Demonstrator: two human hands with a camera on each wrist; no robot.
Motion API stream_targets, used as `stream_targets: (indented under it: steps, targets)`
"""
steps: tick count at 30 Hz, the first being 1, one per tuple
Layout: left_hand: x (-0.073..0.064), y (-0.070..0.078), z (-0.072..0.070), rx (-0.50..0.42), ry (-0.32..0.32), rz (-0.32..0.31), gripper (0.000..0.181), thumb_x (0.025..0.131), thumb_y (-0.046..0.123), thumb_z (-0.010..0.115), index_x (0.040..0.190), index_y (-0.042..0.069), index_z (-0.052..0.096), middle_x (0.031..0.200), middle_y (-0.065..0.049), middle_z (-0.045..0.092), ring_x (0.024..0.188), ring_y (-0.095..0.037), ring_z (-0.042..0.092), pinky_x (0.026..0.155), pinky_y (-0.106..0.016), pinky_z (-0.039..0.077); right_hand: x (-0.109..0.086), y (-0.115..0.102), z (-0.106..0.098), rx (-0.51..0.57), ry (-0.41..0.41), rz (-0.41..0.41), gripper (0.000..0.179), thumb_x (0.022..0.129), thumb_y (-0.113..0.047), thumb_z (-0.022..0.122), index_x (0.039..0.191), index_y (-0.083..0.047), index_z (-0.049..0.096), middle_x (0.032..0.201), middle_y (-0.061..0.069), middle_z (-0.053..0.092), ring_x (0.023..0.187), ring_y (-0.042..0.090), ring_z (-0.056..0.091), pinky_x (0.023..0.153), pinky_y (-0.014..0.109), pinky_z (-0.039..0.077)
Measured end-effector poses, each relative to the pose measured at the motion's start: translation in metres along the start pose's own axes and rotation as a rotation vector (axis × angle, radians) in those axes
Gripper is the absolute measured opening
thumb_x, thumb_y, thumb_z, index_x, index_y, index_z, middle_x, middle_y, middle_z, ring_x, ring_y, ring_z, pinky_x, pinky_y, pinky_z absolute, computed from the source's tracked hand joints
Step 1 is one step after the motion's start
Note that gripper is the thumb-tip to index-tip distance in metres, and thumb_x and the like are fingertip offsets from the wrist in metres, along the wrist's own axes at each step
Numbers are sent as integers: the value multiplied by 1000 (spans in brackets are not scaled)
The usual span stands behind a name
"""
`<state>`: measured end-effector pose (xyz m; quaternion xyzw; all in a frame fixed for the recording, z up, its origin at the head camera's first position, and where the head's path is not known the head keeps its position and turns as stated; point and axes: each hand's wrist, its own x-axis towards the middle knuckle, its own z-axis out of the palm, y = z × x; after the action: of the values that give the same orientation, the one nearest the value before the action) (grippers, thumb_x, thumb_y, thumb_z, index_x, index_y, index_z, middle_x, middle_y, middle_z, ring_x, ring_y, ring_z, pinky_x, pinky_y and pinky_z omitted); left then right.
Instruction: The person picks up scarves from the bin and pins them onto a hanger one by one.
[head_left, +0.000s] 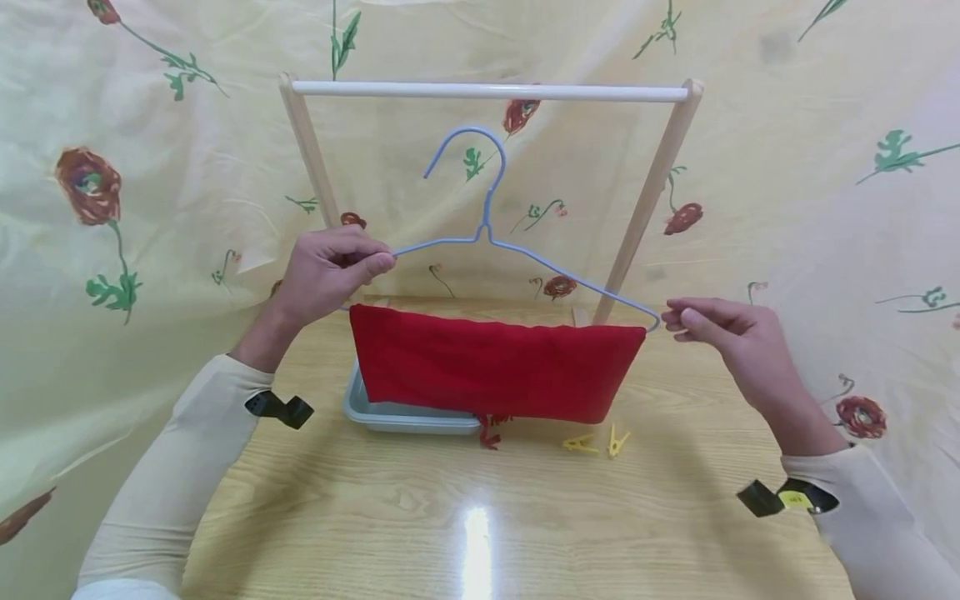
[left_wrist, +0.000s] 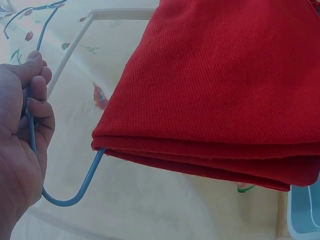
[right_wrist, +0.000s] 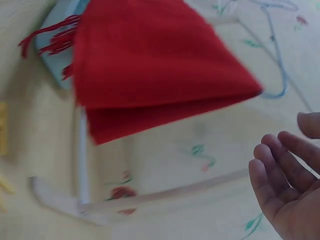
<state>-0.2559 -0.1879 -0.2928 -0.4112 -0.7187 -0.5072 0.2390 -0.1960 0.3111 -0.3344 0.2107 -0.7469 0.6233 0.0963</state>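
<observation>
Your left hand (head_left: pixel 330 268) grips the blue hanger (head_left: pixel 486 218), red cloth (head_left: pixel 498 367) folded over it, in front of the rack (head_left: pixel 643 208); your right hand (head_left: pixel 738 337), fingers loose, holds nothing. Draping looks nearly done; next probably calls for lifting the hook (head_left: pixel 469 129) onto the rail (head_left: pixel 487 90).

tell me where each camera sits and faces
Head: on the head, facing forward and down at hanger, red cloth and rack; left hand, right hand and sleeves show.
Left wrist: on that wrist, facing hanger and red cloth; left hand shows.
Right wrist: on that wrist, facing the red cloth's other end; right hand shows.
Shared: both wrist views show red cloth, hanger and blue tray.
</observation>
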Motion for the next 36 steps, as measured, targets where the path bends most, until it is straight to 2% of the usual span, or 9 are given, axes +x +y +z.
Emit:
stream_targets:
  steps: [6, 13, 16, 21, 25, 28, 30, 36]
  targets:
    - [0, -1, 0, 0, -10, -16, 18, 79, -21, 74, 92, -9, 76, 72, -2, 64, 59, -12, 50, 52, -21, 42, -28, 38, -6, -137, 15, 140, 25, 102, -6, 61, 124, -1, 71, 106, -6, 78, 90, 5, 74, 80, 17, 56]
    - [-1, -2, 1, 5, -9, -5, 19, 79, -21, 74, 93, -9, 76, 74, -1, 67, 60, -12, 51, 53, -21, 42, -50, 73, 0, -96, 19, 228, 22, 101, -8, 64, 121, -4, 73, 104, -7, 78, 91, 5, 74, 78, 19, 58]
    - [-1, -2, 1, 8, -9, 5, 19, 78, -21, 75, 94, -9, 76, 74, -1, 66, 60, -11, 51, 52, -21, 41, -59, 86, 5, -124, 18, 270, 22, 100, -10, 66, 120, -4, 73, 104, -7, 78, 91, 6, 74, 78, 21, 58]
    - [-2, -2, 1, 5, -16, 7, 20, 78, -22, 74, 94, -10, 76, 74, -1, 66, 60, -11, 49, 52, -21, 40, -75, 106, 13, -193, -9, 330, 35, 100, -14, 67, 126, 9, 66, 107, -7, 77, 93, 9, 74, 79, 24, 59]
    - [-3, -2, 1, 5, -18, 9, 21, 77, -23, 74, 94, -10, 76, 74, -1, 66, 61, -11, 48, 53, -22, 39, -83, 117, 17, -244, -27, 365, 42, 98, -15, 69, 129, 12, 62, 113, 4, 76, 95, 3, 72, 80, 22, 58]
    - [-3, -2, 1, 5, -21, 8, 22, 77, -23, 74, 94, -10, 76, 73, -1, 65, 62, -11, 48, 53, -22, 39, -87, 125, 16, -316, -41, 385, 43, 97, -20, 72, 130, 7, 65, 117, 15, 74, 98, -6, 67, 81, 19, 56]
    - [-3, -2, 1, 2, -25, 6, 21, 77, -23, 74, 94, -10, 76, 73, -1, 65, 62, -12, 48, 54, -22, 39, -89, 130, 14, -371, -61, 387, 42, 96, -21, 73, 130, 3, 67, 119, 17, 73, 100, -8, 65, 82, 17, 54]
    - [-3, -2, 2, -8, -23, 8, 21, 78, -23, 73, 93, -10, 76, 73, 0, 66, 62, -11, 48, 54, -21, 38, -89, 141, 10, -427, -130, 362, 41, 92, -22, 78, 127, -1, 70, 121, 16, 73, 102, 0, 67, 82, 20, 55]
